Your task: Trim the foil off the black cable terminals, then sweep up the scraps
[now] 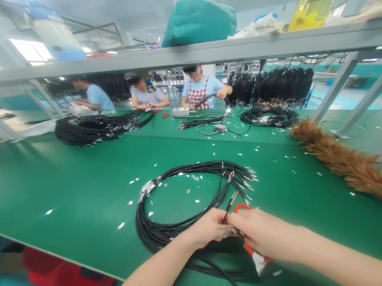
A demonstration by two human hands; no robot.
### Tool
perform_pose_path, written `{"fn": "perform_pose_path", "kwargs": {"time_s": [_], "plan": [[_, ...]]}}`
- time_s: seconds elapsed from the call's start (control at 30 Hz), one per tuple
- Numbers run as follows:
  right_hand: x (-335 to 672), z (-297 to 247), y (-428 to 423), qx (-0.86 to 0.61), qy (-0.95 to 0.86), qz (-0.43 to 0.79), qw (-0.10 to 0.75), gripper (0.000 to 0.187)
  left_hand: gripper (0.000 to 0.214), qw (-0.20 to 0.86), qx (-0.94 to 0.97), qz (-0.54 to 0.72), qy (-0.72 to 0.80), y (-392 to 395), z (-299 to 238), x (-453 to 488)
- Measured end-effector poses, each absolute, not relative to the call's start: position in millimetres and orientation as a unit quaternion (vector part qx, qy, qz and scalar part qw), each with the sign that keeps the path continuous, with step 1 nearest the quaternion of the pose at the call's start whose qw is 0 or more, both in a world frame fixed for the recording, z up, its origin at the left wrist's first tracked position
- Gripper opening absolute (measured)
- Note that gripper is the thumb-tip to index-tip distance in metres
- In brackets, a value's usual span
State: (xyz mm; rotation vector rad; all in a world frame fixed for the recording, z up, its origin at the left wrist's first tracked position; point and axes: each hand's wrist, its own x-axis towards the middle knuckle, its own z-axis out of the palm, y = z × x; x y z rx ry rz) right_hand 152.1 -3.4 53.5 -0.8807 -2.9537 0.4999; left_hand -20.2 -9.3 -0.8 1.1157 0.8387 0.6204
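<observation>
A grey shelf (134,60) crosses above a green table (83,175) in a bright workroom. Near the table's front, my left hand (217,224) is closed, its fingers pinching a black cable (229,207), whose end points to one o'clock. My right hand (256,226) is curled around red-handled scissors (242,206) and meets the left; how far the blades are apart I cannot tell, because the hands hide them. From there, a coil of black cables (151,231) lies at ten o'clock, with white scraps (197,201) scattered about. At two o'clock is a brown feather duster (343,157). Farther, at ten, rests a thick black bundle (89,131); at twelve, a person in checked apron (202,90) handles a cable.
</observation>
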Motion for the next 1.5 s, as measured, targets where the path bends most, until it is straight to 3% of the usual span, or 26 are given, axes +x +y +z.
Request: {"fn": "perform_pose_path", "kwargs": {"time_s": [0.1,0.27,0.47,0.6,0.83,1.03,1.3,1.5], "plan": [[154.2,52.8,-2.0,-0.323,-0.912,0.247,0.053,0.02,0.03,0.699,0.512,0.288,0.408,-10.1,2.5,-20.8],[157.5,36.6,-0.8,-0.399,-0.821,0.352,0.205,0.015,0.029,0.703,0.479,0.352,0.389,-7.7,-5.6,-22.1],[138.2,15.3,7.4,-0.427,-0.724,0.382,0.384,0.014,0.026,0.65,0.464,0.46,0.388,-4.1,-7.9,-22.9],[120.6,9.2,14.3,-0.415,-0.665,0.416,0.461,0.019,0.027,0.604,0.452,0.506,0.418,-1.4,-5.5,-26.1],[110.7,21.9,20.2,-0.375,-0.675,0.474,0.422,0.021,0.033,0.632,0.461,0.469,0.41,-3.4,-5.6,-23.3],[111.2,18.0,33.6,-0.358,-0.585,0.583,0.436,0.029,0.028,0.556,0.502,0.477,0.46,-3.5,-0.3,-25.2],[110.2,14.5,34.1,-0.408,-0.648,0.476,0.434,0.017,0.019,0.493,0.504,0.489,0.514,1.5,-5.3,-28.2],[110.4,22.3,25.0,-0.392,-0.692,0.426,0.431,0.017,0.028,0.6,0.437,0.473,0.476,-0.7,-3.1,-25.9]]}}
